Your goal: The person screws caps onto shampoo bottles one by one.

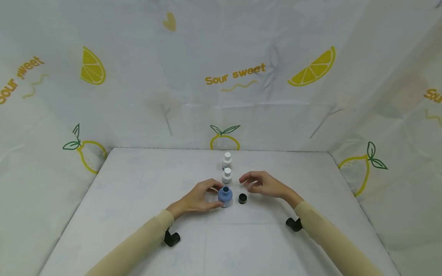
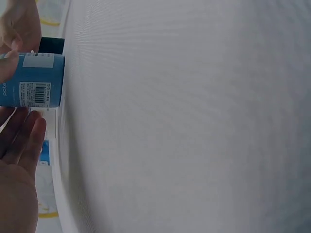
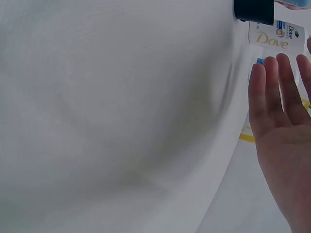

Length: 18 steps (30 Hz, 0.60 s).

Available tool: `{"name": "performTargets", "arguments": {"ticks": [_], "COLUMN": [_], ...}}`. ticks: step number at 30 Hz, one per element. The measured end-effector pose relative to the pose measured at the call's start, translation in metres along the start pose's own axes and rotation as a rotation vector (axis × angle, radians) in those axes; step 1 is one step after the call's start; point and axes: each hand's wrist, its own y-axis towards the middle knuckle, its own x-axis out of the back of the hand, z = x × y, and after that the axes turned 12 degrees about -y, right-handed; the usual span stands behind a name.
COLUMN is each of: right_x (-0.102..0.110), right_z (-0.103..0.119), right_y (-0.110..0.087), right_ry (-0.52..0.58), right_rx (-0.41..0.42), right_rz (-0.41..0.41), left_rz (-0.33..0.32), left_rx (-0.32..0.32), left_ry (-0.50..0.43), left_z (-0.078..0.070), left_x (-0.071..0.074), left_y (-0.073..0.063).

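A small blue bottle (image 1: 225, 197) stands on the table with its dark round mouth uncovered. My left hand (image 1: 198, 197) grips it from the left, thumb at the near side and fingers toward the far side. In the left wrist view, the blue bottle (image 2: 36, 80) shows a white barcode label. Just to its right, a black cap (image 1: 243, 198) sits on the table. Beyond that cap my right hand (image 1: 264, 184) hovers with relaxed fingers, holding nothing. The right wrist view shows the right hand (image 3: 282, 136) with fingers extended near the dark cap (image 3: 254, 10).
Behind the blue bottle stand two white capped bottles in a line, a nearer one (image 1: 226, 178) and a farther one (image 1: 226, 163). One white bottle (image 3: 274, 38) reads "Dove". The table (image 1: 165, 165) has a white cover and meets a lemon-printed curtain (image 1: 193, 115) at the back.
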Motion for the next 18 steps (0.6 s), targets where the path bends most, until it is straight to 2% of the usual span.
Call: {"name": "performTargets", "arguments": {"ticks": [4,8,14,18], "right_x": [-0.003,-0.007,-0.013,-0.017], "right_z": [-0.002,-0.004,-0.008,-0.009], "right_y": [-0.003,-0.006,-0.008,-0.007], "right_ry": [0.007,0.004,-0.030,-0.061], "right_rx": [-0.010,-0.014,0.011,-0.005], "right_rz": [0.072,0.109,0.105,0.083], "left_rz": [-0.007,-0.002,0.001,-0.012], "left_rx": [0.005,0.017,0.035,0.037], "left_ry": [0.001,-0.006,-0.026,-0.031], "left_z": [0.002,0.002,0.000,0.000], "left_x": [-0.002,-0.003,-0.005,-0.006], "left_y": [0.001,0.002,0.003,0.004]}}
